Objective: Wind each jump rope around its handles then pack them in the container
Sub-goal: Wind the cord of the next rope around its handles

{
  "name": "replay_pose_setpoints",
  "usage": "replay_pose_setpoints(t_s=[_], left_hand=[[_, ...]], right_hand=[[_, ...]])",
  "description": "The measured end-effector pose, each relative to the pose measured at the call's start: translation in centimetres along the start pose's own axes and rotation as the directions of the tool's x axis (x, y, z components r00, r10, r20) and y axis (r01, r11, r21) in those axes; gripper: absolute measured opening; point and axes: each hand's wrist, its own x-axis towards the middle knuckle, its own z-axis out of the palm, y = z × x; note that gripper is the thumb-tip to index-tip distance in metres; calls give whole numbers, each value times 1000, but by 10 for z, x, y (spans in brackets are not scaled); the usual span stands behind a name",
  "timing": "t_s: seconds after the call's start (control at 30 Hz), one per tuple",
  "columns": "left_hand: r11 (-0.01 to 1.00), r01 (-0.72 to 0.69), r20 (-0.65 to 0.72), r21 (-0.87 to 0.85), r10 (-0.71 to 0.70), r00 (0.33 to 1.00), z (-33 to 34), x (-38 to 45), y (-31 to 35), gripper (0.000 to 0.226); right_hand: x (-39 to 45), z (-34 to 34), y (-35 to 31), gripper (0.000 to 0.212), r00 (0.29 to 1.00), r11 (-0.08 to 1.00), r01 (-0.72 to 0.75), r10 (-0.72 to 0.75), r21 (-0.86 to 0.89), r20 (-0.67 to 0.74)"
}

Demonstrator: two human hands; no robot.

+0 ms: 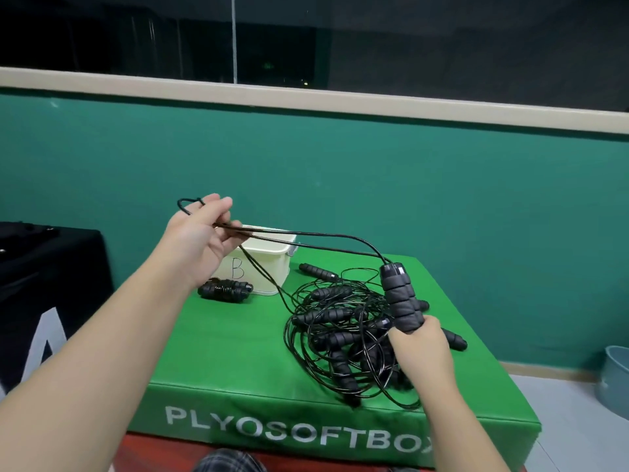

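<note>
Two handles, pressed side by side, are gripped at their lower ends by the right hand, whose fingers are curled around them, just above the near right part of the tangled pile. The foam sleeves look soft and ribbed, so a firm hold can probably be kept there without slipping; this is judged the best place for holding, because the cord itself is thin, smooth and likely slippery. From the top of the handles the cord is led up and to the left of the pile, where it is pinched as a doubled loop between the thumb and the fingers of the left hand, which is raised above the tabletop.

The whole rope is judged light. The cord seems springy and keeps its curves, so some tension will probably be needed when it is wound, or the turns may open again. One strand hangs down from the left hand into the pile, and it may be caught by other ropes when pulled.

Behind the pile to the left, one wound rope is laid just in front of the cream container, marked with the letter B. Whether anything is inside the container cannot be told.
</note>
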Motion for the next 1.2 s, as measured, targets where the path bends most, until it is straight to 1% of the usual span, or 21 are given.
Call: replay_pose_setpoints(t_s=[0.1, 0.17, 0.27, 0.3, 0.37, 0.43, 0.5, 0.57, 0.63, 0.67, 0.7, 0.77, 0.8, 0.83, 0.87, 0.9, 0.93, 1.0, 1.07, 1.13, 1.2], left_hand=[[996, -35, 33, 85, 32, 999, -10, 2, -4, 61], [977, -112, 86, 183, 97, 992, -17, 3, -9, 85], [912, -258, 94, 319, 241, 966, -27, 5, -15, 101], [901, -274, 78, 337, 264, 961, -29, 6, -17, 103], [902, -260, 51, 345, 258, 965, -33, 6, -22, 105], [918, -199, 35, 342, 199, 979, -37, 4, -31, 103], [939, -74, 29, 335, 68, 997, -41, 0, -41, 92], [931, 95, 21, 353, -109, 994, -45, -4, -50, 67], [878, 227, -8, 422, -246, 969, -49, -9, -60, 44], [837, 281, -29, 470, -303, 953, -51, -13, -65, 43], [776, 333, -48, 536, -365, 930, -53, -17, -69, 50], [572, 403, -60, 715, -524, 849, -58, -27, -76, 75], [462, 404, -58, 789, -598, 799, -61, -31, -81, 87], [385, 387, -50, 838, -651, 757, -64, -34, -86, 94], [350, 368, -37, 862, -680, 732, -65, -36, -93, 95], [354, 352, -17, 866, -684, 729, -66, -38, -100, 91], [392, 330, 14, 859, -662, 750, -65, -40, -106, 82], [503, 262, 80, 824, -561, 824, -60, -42, -117, 56], [587, 194, 123, 786, -455, 882, -54, -42, -125, 33], [626, 106, 159, 772, -352, 922, -49, -43, -131, 22], [632, 5, 184, 775, -233, 955, -45, -44, -137, 18]], right_hand=[[-2, 4, 1, 20, 1000, 1000, -11, 11, 11, 23], [-2, 6, 2, 21, 999, 1000, -17, 16, 23, 32], [-3, 11, 4, 21, 999, 999, -18, 17, 29, 45], [-3, 12, 5, 20, 999, 999, -17, 15, 33, 48], [-4, 15, 6, 19, 999, 999, -19, 17, 40, 49], [-4, 17, 8, 18, 998, 998, -25, 22, 52, 53], [-4, 19, 10, 18, 998, 997, -35, 31, 69, 52], [-5, 22, 12, 19, 998, 995, -45, 40, 85, 57], [-6, 24, 14, 19, 997, 993, -53, 46, 103, 67], [-7, 25, 16, 19, 996, 992, -56, 48, 111, 71], [-8, 25, 17, 20, 996, 992, -55, 47, 118, 75], [-9, 27, 20, 22, 996, 992, -43, 34, 122, 81], [-9, 29, 21, 24, 996, 993, -29, 20, 110, 82], [-10, 31, 23, 25, 996, 996, -11, 3, 94, 86], [-11, 33, 24, 27, 995, 997, 6, -13, 76, 94], [-12, 35, 25, 28, 994, 998, 21, -27, 63, 104], [-14, 38, 26, 29, 992, 998, 34, -40, 53, 116], [-16, 43, 30, 31, 988, 998, 60, -64, 31, 140], [-18, 48, 35, 33, 983, 997, 81, -82, 15, 166], [-19, 53, 41, 35, 978, 996, 91, -92, 15, 189], [-19, 57, 46, 39, 972, 994, 107, -110, 28, 205]])
